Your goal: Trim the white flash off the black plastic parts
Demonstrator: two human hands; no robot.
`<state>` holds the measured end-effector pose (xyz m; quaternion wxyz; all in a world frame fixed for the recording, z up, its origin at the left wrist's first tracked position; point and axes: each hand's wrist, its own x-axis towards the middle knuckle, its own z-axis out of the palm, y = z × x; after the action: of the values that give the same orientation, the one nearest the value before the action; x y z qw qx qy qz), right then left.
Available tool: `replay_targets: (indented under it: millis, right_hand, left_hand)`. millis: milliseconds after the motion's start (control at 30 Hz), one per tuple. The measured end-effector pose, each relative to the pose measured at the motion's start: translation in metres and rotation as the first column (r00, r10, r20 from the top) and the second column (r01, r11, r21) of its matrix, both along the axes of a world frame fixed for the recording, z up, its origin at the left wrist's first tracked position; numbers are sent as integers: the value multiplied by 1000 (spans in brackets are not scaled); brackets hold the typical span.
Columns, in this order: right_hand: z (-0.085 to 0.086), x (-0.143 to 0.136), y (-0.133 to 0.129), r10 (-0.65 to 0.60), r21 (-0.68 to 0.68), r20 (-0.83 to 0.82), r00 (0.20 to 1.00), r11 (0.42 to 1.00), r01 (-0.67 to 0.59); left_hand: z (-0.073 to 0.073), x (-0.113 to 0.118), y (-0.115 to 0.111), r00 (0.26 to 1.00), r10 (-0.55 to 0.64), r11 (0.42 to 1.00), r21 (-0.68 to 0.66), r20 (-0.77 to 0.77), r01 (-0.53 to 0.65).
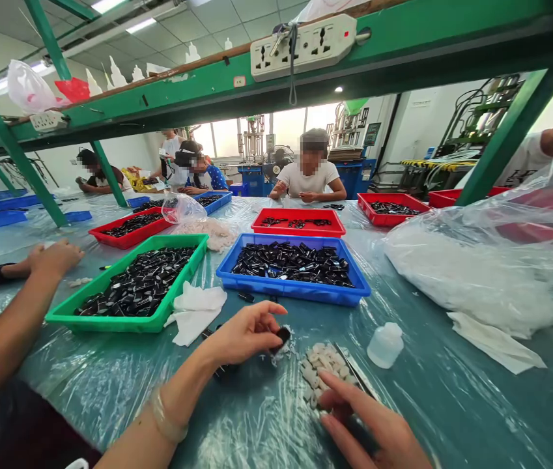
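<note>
Lower centre: left hand [249,332], one; thumb and fingers closed on one small glossy black part [283,335], which is partly covered by the fingertips. Lower right: right hand [364,417], one, cut off by the bottom edge; thumb and forefinger parted over one heap of small off-white pieces [322,367], too many to count; nothing seen between the two digits. One slim metal pair of tweezers [349,365] lies across the heap; lower end hidden behind the hand. Right of it: one squat translucent plastic bottle [385,345]. Left edge: another person's two forearms [22,312], cut off.

Mid-frame, on the teal, film-covered desk [427,404]: one green plastic tray [156,324] and one blue plastic tray [296,293], both heaped with black parts, uncountable; behind the latter, one red plastic tray [298,230], sparsely filled. Upper centre: one white power strip [305,49] on a green beam [183,75].
</note>
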<state>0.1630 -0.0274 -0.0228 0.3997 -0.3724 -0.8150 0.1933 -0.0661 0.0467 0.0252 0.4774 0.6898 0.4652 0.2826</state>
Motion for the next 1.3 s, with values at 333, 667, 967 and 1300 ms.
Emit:
replay_targets:
  millis: [333,667,967,1300]
  right_hand:
    - [18,-8,-1,23,-331,-177,984,940,-82]
    - [18,-23,-9,-369,-723,-540,756,663,-192]
    - [14,-26,-7,-431,-771,-558,709,585,-250]
    - [17,-28,-5,-537,-776,-574,618,599,-200]
  left_hand:
    - [-12,29,-21,902,-232,873,-332,366,359]
    - [-7,41,-23,918,20,922,-363,396,136]
    - [-12,51,-26,916,85,944,-327,391,52]
    - [-23,56,-26,870,54,940,-319,490,121]
